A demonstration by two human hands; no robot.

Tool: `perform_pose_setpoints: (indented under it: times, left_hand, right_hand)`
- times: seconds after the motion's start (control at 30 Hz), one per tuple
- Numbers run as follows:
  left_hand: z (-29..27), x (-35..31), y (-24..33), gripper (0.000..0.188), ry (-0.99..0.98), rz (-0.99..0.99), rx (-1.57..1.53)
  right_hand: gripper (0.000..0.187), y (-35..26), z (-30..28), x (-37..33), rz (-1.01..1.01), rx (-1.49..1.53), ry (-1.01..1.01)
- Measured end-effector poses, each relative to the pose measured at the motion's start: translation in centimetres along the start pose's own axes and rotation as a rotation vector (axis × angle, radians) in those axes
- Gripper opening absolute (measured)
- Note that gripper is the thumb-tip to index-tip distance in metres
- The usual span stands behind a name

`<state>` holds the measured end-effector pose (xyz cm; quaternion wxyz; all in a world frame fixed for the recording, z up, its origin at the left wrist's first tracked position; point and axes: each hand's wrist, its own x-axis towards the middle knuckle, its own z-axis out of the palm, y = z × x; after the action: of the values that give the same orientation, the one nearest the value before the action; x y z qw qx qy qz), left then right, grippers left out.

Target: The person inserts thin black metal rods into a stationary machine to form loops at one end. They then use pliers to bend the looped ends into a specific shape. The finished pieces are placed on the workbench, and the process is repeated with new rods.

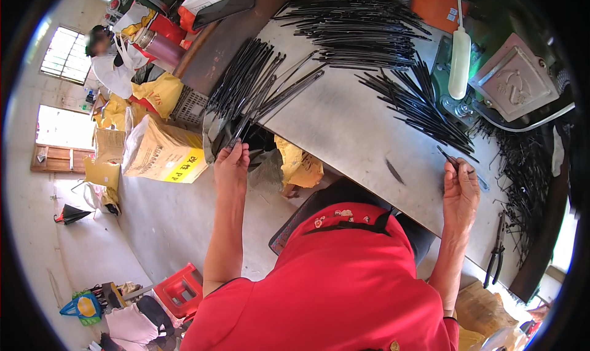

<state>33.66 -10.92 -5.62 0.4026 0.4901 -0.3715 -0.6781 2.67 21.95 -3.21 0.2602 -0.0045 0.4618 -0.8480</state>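
Note:
My left hand (230, 163) is closed at the table's left edge, pinching the near end of a thin black strip (241, 126). That strip reaches up towards a heap of long black strips (243, 80) overhanging the edge. On the right, my right hand (461, 194) pinches a short, dark, pointed piece (447, 157) between thumb and fingers; its exact kind is unclear. Just beyond it, more black strips (424, 99) lie in a loose fan on the grey tabletop (332, 120). A small dark sliver (394, 171) rests between my hands.
A large layer of black strips (362, 31) covers the far table. Right stand a machine with a metal plate (516, 80) and a hanging white lamp (459, 65). Pliers (495, 252) lie near tangled black scraps (522, 179). Left are a paper sack (163, 151) and a distant person (117, 65).

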Motion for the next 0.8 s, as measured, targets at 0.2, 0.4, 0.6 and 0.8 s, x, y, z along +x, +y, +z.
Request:
perform_pose_setpoints:
  times: [0.2, 0.4, 0.6, 0.8]
  left_hand:
    - [3.6, 2.6, 2.4, 0.021, 0.031, 0.266, 0.085]
    - [6.3, 2.9, 4.1, 0.061, 0.493, 1.077, 1.331]
    - [13.4, 3.6, 2.9, 0.027, -0.177, 1.187, 1.138]
    - [18.6, 7.5, 2.3, 0.017, -0.191, 1.295, 1.468]
  right_hand:
    - [0.014, -1.6, -0.9, -0.4, -0.122, -0.176, 0.062]
    - [0.031, -3.4, -0.1, -1.8, -0.284, -0.616, 0.190]
    - [0.067, -5.0, 1.6, -3.6, -0.457, -1.452, 0.126]
    - [0.076, -3.0, 1.3, -3.3, -0.737, -1.627, -0.125]
